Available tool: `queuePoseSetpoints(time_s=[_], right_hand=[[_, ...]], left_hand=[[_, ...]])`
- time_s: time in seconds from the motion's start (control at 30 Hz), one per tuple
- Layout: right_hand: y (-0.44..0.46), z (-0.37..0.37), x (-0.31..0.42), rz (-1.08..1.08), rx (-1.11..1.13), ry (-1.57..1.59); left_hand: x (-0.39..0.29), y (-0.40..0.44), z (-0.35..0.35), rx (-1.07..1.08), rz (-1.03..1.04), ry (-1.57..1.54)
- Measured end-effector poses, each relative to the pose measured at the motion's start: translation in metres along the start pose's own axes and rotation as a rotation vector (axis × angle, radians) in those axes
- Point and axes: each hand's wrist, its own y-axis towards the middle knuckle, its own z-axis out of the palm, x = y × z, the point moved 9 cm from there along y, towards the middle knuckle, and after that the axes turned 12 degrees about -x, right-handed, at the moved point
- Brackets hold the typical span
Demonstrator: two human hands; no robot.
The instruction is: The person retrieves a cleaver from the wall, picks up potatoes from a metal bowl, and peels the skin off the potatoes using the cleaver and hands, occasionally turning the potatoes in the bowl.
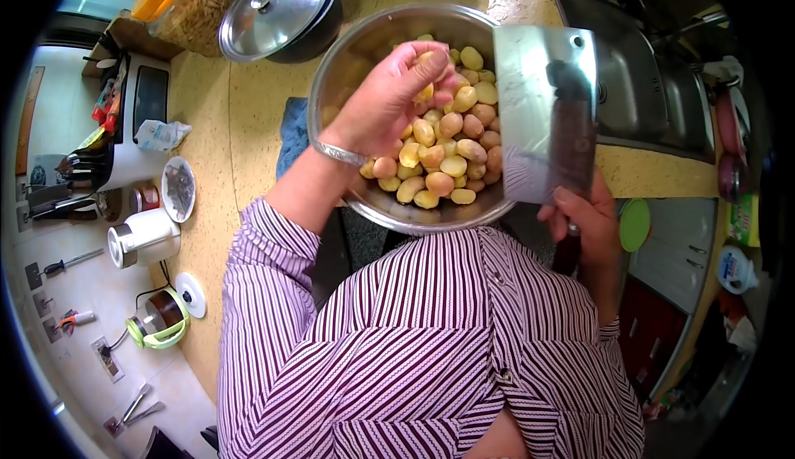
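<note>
A wide metal bowl [383, 220] holds many small yellow and pinkish-brown potatoes [439, 183]. Over its left half, my left hand [406, 86] is curled, thumb against fingers, around a small yellow potato [426, 92] that shows only in part. My right hand [584, 219] grips the dark handle of a cleaver [542, 115] at the bowl's right side. The cleaver's broad, shiny blade stands upright and covers part of the bowl's right rim. A bracelet circles my left wrist.
A lidded pot [277, 12] and a jar with an orange lid [195, 12] stand behind the bowl to the left. To the right is a sink [625, 70]. A blue cloth [292, 136] lies beside the bowl. A kettle [157, 320] and a white appliance [145, 239] line the left wall.
</note>
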Motion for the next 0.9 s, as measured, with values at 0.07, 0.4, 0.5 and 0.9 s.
queuePoseSetpoints(time_s=[0.07, 0.4, 0.5, 0.9], right_hand=[[-0.001, -0.004, 0.001, 0.002, -0.005, -0.022], [-0.012, -0.014, 0.009, 0.006, -0.062, -0.097], [-0.010, -0.018, 0.006, 0.000, -0.037, -0.089], [-0.017, -0.005, 0.018, 0.002, -0.063, -0.230]], left_hand=[[-0.011, 0.008, -0.017, -0.073, 0.185, 0.346], [0.008, -0.058, -0.023, 0.337, 0.400, 1.720], [0.027, -0.065, -0.024, 0.202, 0.462, 1.734], [-0.010, -0.015, -0.041, -0.027, 0.075, 0.440]])
